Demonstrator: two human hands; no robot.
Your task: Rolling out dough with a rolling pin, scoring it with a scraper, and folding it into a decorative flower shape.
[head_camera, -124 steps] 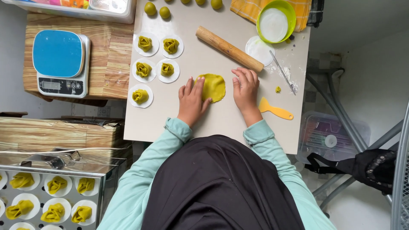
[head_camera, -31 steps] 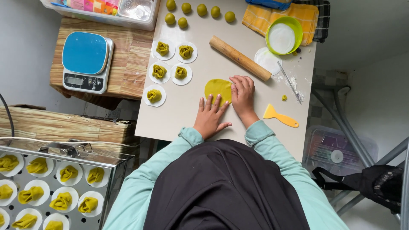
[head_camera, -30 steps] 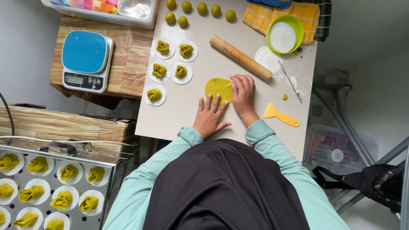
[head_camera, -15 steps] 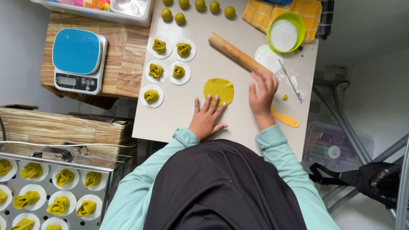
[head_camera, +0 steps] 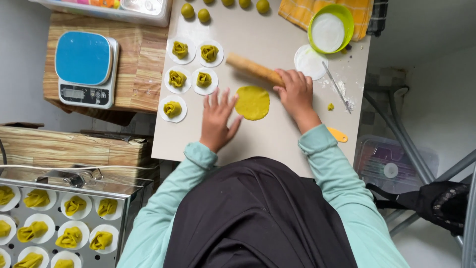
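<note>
Green bowl (head_camera: 331, 27) of white flour, steel tray (head_camera: 59, 218) of shaped dough

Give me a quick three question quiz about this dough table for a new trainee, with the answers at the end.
1. True or false: the right hand is on the rolling pin.
2. How many shaped pieces on white rounds lie on the table left of the dough disc? A) three B) five C) eight
3. Fill in: the left hand lies flat on the table, just ____ of the disc.

Key: 1 true. 2 B. 3 left.
</note>
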